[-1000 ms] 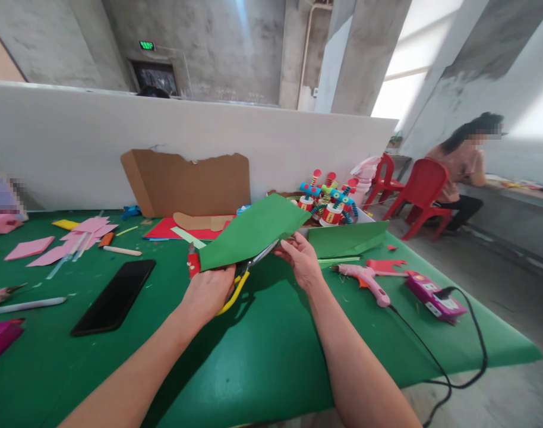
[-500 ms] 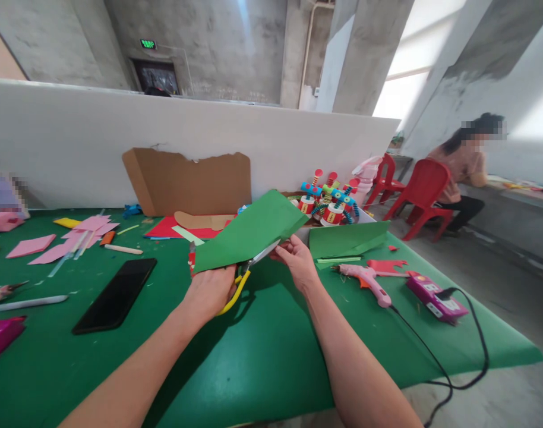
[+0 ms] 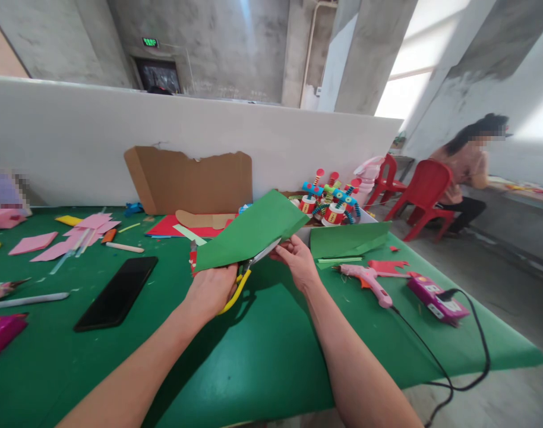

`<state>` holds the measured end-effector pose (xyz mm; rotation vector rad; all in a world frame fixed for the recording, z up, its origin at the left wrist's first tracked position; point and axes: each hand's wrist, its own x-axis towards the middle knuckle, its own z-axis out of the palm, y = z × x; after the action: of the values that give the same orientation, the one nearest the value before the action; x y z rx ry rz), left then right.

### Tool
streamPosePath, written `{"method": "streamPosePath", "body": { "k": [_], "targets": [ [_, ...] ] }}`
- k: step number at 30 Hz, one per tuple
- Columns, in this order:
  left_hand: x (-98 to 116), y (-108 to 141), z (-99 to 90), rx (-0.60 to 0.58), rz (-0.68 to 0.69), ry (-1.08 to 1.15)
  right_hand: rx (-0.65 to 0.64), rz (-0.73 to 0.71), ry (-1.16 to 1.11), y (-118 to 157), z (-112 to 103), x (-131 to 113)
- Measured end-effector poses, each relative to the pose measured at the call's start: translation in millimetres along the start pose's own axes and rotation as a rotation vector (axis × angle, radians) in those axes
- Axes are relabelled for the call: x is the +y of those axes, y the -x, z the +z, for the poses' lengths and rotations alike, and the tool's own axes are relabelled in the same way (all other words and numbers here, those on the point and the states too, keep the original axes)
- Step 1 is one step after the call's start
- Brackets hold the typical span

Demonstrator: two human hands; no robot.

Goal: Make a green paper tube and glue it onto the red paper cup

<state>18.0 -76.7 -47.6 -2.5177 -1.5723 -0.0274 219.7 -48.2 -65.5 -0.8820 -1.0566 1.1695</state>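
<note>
green paper slid left | hands pinching paper, scissors | green tabletop, concrete wall

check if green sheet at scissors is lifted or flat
The green sheet is lifted: it slants above the table, scissors at its near edge, shadows below.

Green paper, yellow-handled scissors, green counter, black phone, pink glue gun; red, blue and white toys, seemingly dotted.
</note>
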Motion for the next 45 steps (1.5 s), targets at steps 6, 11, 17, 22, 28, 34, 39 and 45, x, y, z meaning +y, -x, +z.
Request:
{"method": "streamPosePath", "body": {
  "k": [6,11,17,22,28,34,39,45],
  "targets": [
    [1,0,-2.4,0.000,-0.006,0.002,-0.002,-0.004,-0.006,0,-1,0],
    [1,-1,-4.5,-0.011,-0.031,0.028,0.012,-0.010,-0.008,0,-1,1],
    [0,-1,-4.3,0.002,-0.008,0.004,0.009,0.015,-0.026,1,-3,-5],
    [0,-1,-2.2,0.062,-0.008,0.009,0.059,0.003,-0.047,-1,-8,-11],
    [0,-1,1.4,0.074,-0.012,0.008,0.046,-0.016,-0.021,-2,-9,-7],
    [0,-1,-0.2,0.062,-0.016,0.013,0.024,-0.006,-0.018,-2,-8,-3],
    [-1,0,2.7,0.086,-0.003,-0.026,-0.002,0.002,-0.012,-1,-4,-2],
    [-4,-1,9.2,0.101,0.010,0.012,0.018,-0.017,-0.026,0,-3,-3]
  ]
}}
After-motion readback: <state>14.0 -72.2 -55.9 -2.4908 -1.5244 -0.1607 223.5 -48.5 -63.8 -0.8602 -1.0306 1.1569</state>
